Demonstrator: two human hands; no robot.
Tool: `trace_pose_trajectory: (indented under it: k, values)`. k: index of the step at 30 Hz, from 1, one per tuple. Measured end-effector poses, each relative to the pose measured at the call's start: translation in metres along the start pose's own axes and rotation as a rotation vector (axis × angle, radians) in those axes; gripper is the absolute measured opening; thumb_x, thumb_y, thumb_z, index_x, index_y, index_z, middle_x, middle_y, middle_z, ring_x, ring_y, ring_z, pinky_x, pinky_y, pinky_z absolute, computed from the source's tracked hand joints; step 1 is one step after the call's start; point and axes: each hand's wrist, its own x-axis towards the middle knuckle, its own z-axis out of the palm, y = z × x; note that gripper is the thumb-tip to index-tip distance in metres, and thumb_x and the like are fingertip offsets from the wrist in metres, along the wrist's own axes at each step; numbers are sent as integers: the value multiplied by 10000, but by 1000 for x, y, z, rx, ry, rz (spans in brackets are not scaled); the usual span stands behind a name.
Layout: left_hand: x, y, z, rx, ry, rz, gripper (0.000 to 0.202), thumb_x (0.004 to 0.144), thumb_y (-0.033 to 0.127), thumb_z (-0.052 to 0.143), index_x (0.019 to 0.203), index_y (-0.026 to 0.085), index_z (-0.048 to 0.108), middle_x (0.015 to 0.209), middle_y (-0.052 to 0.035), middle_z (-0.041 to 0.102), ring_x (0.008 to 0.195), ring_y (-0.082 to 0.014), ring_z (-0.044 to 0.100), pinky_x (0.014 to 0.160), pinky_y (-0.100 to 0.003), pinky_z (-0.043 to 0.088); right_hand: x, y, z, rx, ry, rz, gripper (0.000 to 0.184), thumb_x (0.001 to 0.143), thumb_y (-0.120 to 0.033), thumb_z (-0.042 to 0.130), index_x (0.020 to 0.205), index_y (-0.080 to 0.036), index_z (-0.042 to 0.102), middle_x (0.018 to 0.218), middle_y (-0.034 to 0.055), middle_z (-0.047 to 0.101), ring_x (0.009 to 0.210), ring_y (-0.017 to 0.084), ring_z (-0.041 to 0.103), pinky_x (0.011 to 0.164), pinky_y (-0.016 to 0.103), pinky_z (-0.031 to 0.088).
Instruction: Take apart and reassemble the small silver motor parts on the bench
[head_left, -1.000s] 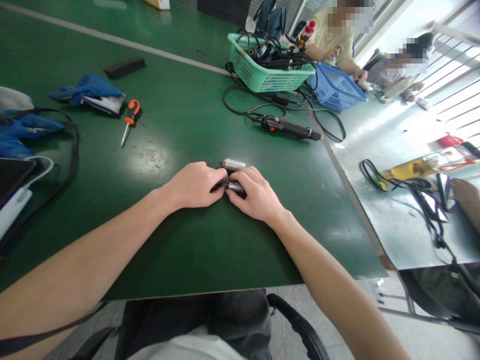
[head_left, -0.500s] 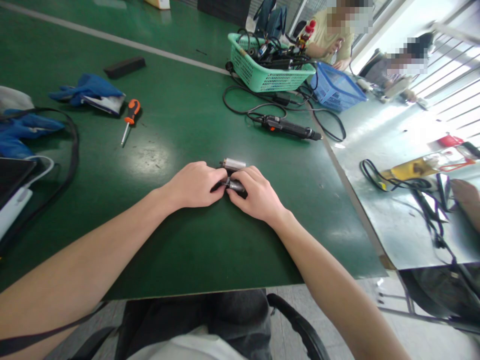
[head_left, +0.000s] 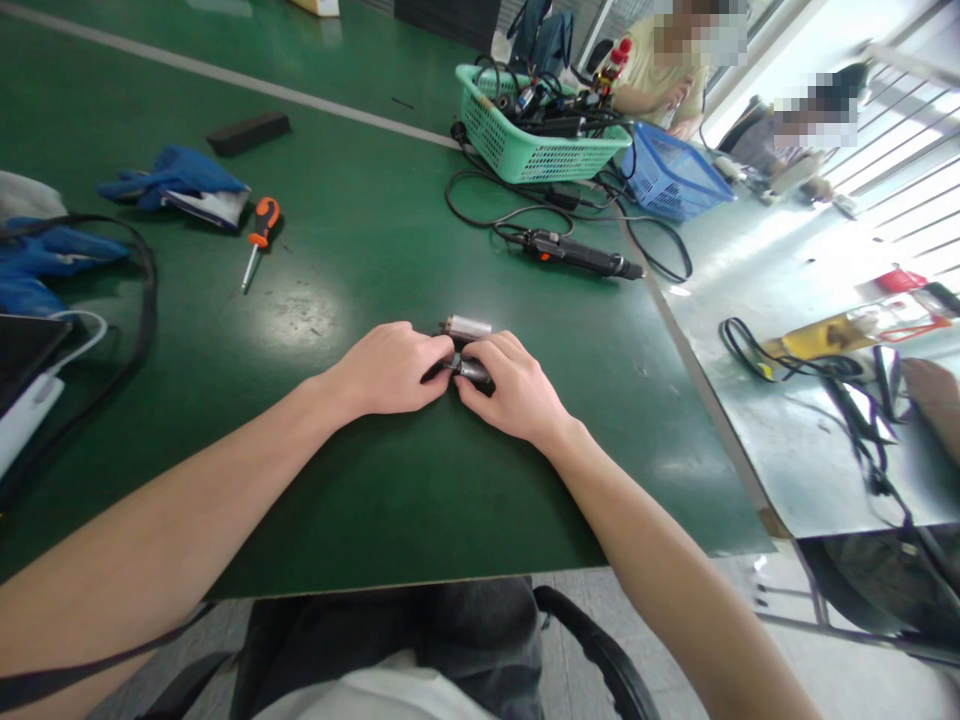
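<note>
Okay, your left hand [head_left: 397, 368] and right hand [head_left: 517, 388], fingers curled nearly closed, pinch the dark metal part [head_left: 473, 370] in from the near edge of the desk [head_left: 390, 510], so slipping could knock the silver cylinder [head_left: 470, 328] just beyond.

Bench [head_left: 420, 500] free at near edge; silver cyl [head_left: 471, 328] in way just past L grip [head_left: 397, 370] & R grip [head_left: 511, 388]; driver [head_left: 581, 255] blocks far R, screwdriver [head_left: 262, 222] far L, lane btwn.

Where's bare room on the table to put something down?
Bare green tabletop lies between the orange-and-black screwdriver and black corded tool. More lies nearer than the left hand and right hand. It's crowded around the mint-green plastic basket.
</note>
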Motion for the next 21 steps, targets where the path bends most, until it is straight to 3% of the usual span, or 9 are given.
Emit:
trace_pose_trajectory:
  k: [21]
  values:
    - [-1,0,1,-4,10,-9,173,907,307,508,807,205,605,751,-29,715,635,-187,618,655,-339,413,0,1,0,0,3,-1,146,908,-238,594,1054,-228,596,1029,97,666,983,273,581,903,441,537]
